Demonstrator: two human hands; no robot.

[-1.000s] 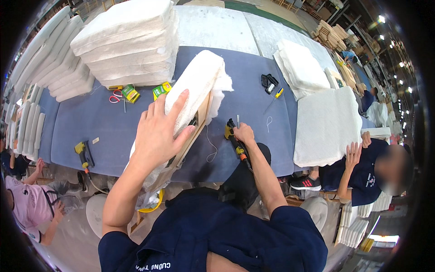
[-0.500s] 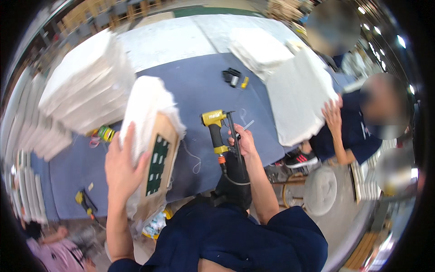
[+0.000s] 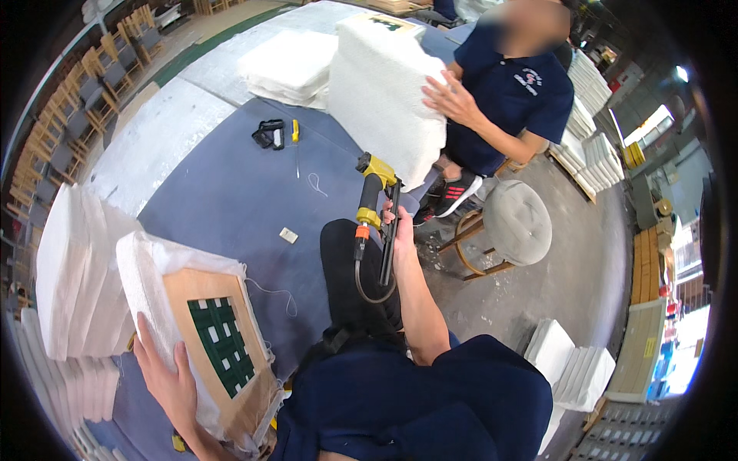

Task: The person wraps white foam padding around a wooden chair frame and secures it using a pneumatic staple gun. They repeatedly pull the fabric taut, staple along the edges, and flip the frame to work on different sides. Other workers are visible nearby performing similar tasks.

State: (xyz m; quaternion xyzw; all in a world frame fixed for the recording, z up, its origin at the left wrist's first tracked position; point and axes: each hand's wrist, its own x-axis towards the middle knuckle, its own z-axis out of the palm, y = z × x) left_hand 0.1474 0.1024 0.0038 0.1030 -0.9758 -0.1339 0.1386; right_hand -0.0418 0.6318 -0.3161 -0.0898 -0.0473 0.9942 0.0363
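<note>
My right hand (image 3: 401,230) is wrapped round a yellow and black pneumatic staple gun (image 3: 373,184), held upright over my lap. An air hose loops below its orange fitting. To the left, a seat pad (image 3: 181,284) stands tilted, its wooden frame and green woven webbing (image 3: 219,338) facing me. White batting covers its far side and hangs in ragged edges round the frame. My left hand (image 3: 165,376) rests against the pad's left edge with fingers spread, steadying it. The staple gun is apart from the pad.
White pads (image 3: 77,269) are stacked at left. On the blue-grey table (image 3: 223,169) lie a black object (image 3: 269,134), a yellow-handled screwdriver (image 3: 295,134) and a small pale piece (image 3: 288,235). A co-worker (image 3: 507,92) handles a large white padded piece (image 3: 384,92). A round grey stool (image 3: 519,223) stands right.
My view has turned to the right, so the table and stacks appear further left. The seat pad leans more, with its webbing more visible. The staple gun stays in my right hand, its head tilted differently.
</note>
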